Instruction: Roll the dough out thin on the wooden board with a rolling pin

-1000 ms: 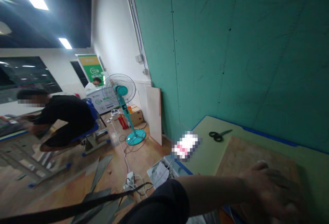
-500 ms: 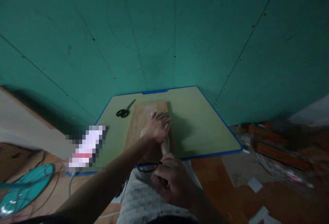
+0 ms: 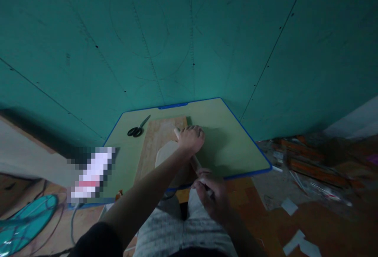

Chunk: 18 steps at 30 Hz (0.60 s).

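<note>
A pale rolling pin (image 3: 195, 164) slants across the right side of a wooden board (image 3: 152, 133). My left hand (image 3: 191, 138) is closed over its far part, and a light tip that looks like the pin's end shows past the thumb. Nearer to me, my right hand (image 3: 212, 190) is wrapped round the other end, just off the board's front corner. Beside the pin lies a flat, pale sheet that looks like dough (image 3: 167, 152), partly hidden under my left forearm. Black-handled scissors (image 3: 137, 130) rest left of the board.
The board lies on a pale green tabletop (image 3: 233, 143) with a blue rim, against a green wall (image 3: 165, 32). A blurred-out phone-like object (image 3: 94, 174) with a cable stands at the table's left. Papers (image 3: 289, 206) and clutter lie on the floor at right.
Both hands have shifted right with the rolling pin, which now slants more. More of the pale sheet shows left of my hand. The view has turned slightly right.
</note>
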{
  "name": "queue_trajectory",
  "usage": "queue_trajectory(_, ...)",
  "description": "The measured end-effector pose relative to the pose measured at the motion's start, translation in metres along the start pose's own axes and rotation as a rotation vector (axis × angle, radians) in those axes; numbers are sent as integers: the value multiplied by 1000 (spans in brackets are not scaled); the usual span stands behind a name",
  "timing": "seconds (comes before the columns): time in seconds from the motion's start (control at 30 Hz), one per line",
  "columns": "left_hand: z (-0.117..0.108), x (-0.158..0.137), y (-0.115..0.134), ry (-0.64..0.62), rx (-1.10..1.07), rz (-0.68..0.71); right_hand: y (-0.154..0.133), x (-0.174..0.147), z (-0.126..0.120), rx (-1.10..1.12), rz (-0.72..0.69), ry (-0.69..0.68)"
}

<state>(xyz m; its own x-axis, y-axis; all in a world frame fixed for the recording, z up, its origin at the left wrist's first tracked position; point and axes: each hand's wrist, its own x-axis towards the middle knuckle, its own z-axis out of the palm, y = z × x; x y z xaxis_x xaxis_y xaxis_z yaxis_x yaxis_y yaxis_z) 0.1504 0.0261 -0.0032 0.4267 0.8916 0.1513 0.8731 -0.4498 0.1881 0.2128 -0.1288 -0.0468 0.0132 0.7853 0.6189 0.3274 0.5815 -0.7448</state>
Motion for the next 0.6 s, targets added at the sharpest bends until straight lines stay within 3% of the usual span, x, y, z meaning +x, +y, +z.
queue_trajectory(0.1, 1, -2, -3, -1, 11, 4, 3, 3, -1, 62, 95, 7)
queue_trajectory(0.23, 2, -16, -25, 61, 22, 91, -3, 7, 9, 92, 66, -11)
queue_trajectory(0.37, 1, -38, -62, 68, 51, 198, -15, 13, 33, 15, -41, -164)
queue_trajectory(0.47, -4, -56, -89, 63, 57, 203, -22, 18, 53, -91, -74, -310)
queue_trajectory(0.6, -10, -69, -108, 76, 50, 271, -26, 23, 67, -236, -147, -439)
